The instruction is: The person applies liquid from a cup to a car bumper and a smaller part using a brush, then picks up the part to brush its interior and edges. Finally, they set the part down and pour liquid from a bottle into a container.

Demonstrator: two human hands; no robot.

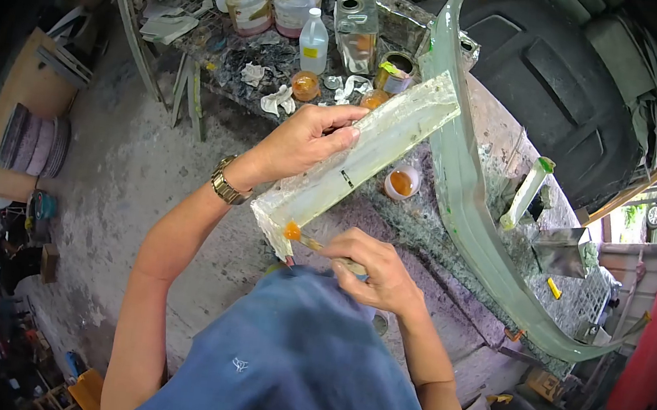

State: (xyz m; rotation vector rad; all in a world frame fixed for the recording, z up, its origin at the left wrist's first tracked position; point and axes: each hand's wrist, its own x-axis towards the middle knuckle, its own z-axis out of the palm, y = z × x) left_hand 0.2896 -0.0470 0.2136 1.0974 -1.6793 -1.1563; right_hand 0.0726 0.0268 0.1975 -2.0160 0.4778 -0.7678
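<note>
My left hand (312, 144), with a watch on its wrist, grips the edge of a long whitish, translucent trough-shaped piece (383, 139) that looks like fiberglass. The piece slants from upper right to lower left, above my lap. In my right hand (376, 270) is a small brush (312, 243), my fingers closed around its handle. Orange liquid (292, 231) shows at the brush tip, against the lower-left end of the piece. Close to the right of the piece, a white cup (403, 182) holds orange liquid.
A long greenish curved panel (467, 179) lies across the cluttered bench at right. Farther back stand a clear bottle (313, 42), metal cans (355, 36) and large jugs (296, 0). A tub of orange liquid (305, 86) sits near the bench's edge. A yellow-handled tool (553, 288) lies at right.
</note>
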